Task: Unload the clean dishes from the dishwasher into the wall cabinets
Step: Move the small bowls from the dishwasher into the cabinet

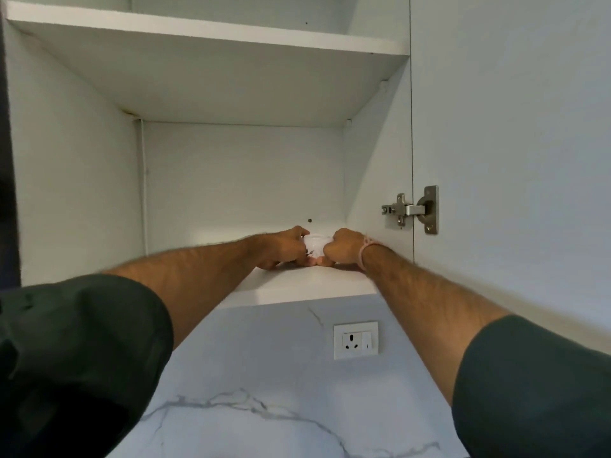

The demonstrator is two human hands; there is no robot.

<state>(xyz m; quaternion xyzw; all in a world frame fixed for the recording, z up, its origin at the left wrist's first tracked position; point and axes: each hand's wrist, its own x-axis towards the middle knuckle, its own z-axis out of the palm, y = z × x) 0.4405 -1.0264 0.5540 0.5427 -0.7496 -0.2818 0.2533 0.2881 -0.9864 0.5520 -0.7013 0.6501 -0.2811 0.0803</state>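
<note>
Dish (314, 248) on bottom shelf (297, 285) of open cabinet (76, 166), toward back right corner. Small, white, kind unclear, mostly hidden by fingers. Sits between both hands, seems to rest on shelf, underside contact not visible. Gripped on its left side by left hand (287, 246), fingers curled round it. Gripped on its right side by right hand (341, 248), fingers likewise curled round it, back of hand toward camera. Fingertips of both hands close together under dish, touching or not, cannot tell. Pink band (366, 251) on right wrist. Both forearms stretched up and in across shelf front edge, bare past elbow, dark green sleeves (72, 352) at frame bottom corners. Small dark dot (309, 220) on cabinet back wall just above hands, screw or hole, cannot tell. Upper shelf (205, 38) overhead, seen from below, white like rest of cabinet. Door (512, 143) swung open at right, metal hinge (410, 209) joining it to cabinet's right wall, level with space just above hands. Below cabinet, marbled surface (264, 375), pale with grey veins, carrying white socket (355, 340) with switch, between the two arms and nearer right one. Dark strip along far left frame edge, cannot tell what.
</note>
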